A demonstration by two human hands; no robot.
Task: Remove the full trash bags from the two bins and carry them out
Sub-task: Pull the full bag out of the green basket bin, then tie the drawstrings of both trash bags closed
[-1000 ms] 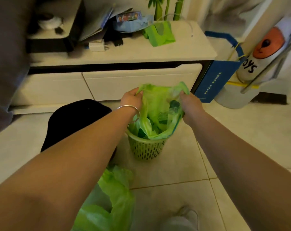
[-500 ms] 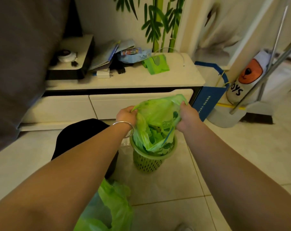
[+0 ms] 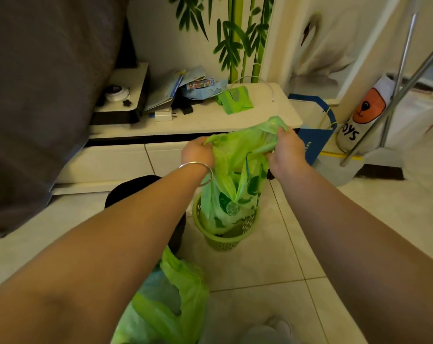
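Both hands, left hand point(image 3: 197, 152) and right hand point(image 3: 286, 151), clutch the trash bag point(image 3: 231, 187) top.

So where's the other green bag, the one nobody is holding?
In the head view, the other green bag sits on the floor at the bottom, under the left forearm, near the green basket.

both hands point(image 3: 198, 152) have lifted the green bag point(image 3: 235, 184) higher from the bin point(image 3: 225, 240).

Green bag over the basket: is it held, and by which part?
Yes. Left hand and right hand both grip the green bag at its gathered top edge.
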